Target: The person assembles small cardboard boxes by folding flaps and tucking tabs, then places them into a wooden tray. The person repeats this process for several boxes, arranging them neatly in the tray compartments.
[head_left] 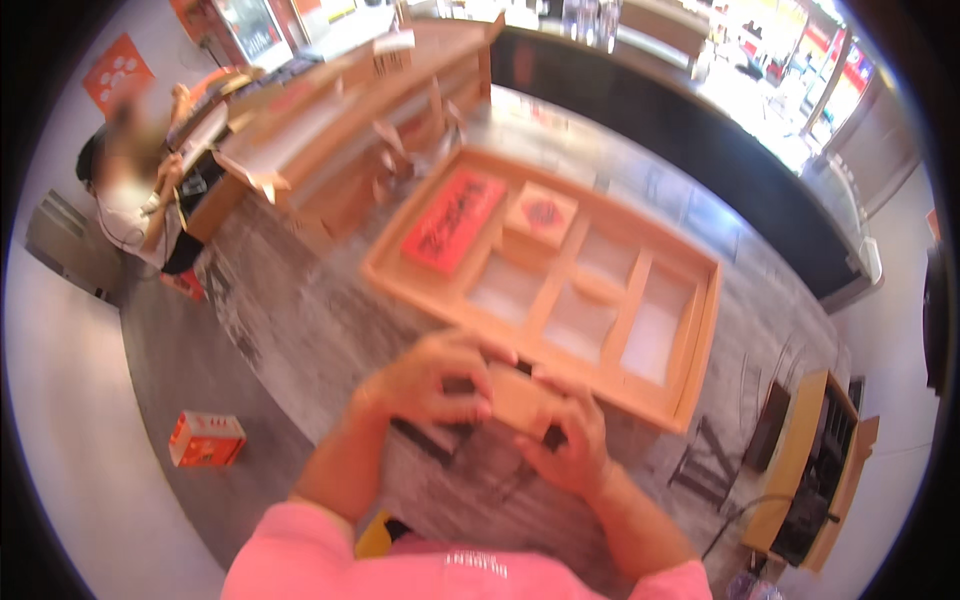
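Between my two hands is a small tan cardboard box [520,398], held just in front of a wooden-coloured partitioned tray [628,392]. My left hand [440,382] grips its left end with curled fingers and thumb. At the other end, my right hand [572,438] closes on it from the right. Inside the tray's left part lies a flat red box [455,220] with dark lettering. Beside that stands a tan box [541,213] with a red emblem on top. White-bottomed compartments fill the tray's near and right parts.
Large cardboard boxes [350,130] stand at the far left, where another person [135,190] handles something. A black counter [680,145] curves behind the tray. An open carton [815,480] with dark items lies at the right. An orange-and-white box [206,440] sits at the left.
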A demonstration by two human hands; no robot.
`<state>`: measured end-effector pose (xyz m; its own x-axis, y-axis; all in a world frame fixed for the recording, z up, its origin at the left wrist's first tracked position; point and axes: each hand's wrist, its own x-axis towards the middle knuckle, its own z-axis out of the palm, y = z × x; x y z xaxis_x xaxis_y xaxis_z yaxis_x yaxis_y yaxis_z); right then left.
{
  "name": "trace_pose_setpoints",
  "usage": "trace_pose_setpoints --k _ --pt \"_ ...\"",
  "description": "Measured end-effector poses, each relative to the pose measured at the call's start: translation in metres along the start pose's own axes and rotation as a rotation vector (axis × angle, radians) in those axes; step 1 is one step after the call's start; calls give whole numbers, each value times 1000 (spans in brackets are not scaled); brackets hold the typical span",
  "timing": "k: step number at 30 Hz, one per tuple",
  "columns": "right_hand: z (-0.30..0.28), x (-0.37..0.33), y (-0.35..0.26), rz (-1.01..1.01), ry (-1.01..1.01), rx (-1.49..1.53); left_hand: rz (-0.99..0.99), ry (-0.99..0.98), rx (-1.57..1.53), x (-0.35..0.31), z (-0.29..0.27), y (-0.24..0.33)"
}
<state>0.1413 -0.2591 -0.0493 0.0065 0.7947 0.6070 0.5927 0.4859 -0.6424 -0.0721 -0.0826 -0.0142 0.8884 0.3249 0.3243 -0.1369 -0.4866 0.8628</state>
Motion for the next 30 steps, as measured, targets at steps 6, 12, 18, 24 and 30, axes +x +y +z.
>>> trace_pose_setpoints --k 6,12,18,24,30 --pt "2 1 -9 107 -24 49 -116 4 -52 -9 0 4" --pt "5 1 -3 -127 32 -26 -88 10 -161 -11 0 -2" --pt "-3 2 -14 -260 97 -178 -60 -20 -129 -9 -3 3" --pt "5 -4 -2 -125 193 -193 -96 45 -255 -11 2 0" --pt "5 -15 5 44 170 131 -82 283 -784 -8 28 6"
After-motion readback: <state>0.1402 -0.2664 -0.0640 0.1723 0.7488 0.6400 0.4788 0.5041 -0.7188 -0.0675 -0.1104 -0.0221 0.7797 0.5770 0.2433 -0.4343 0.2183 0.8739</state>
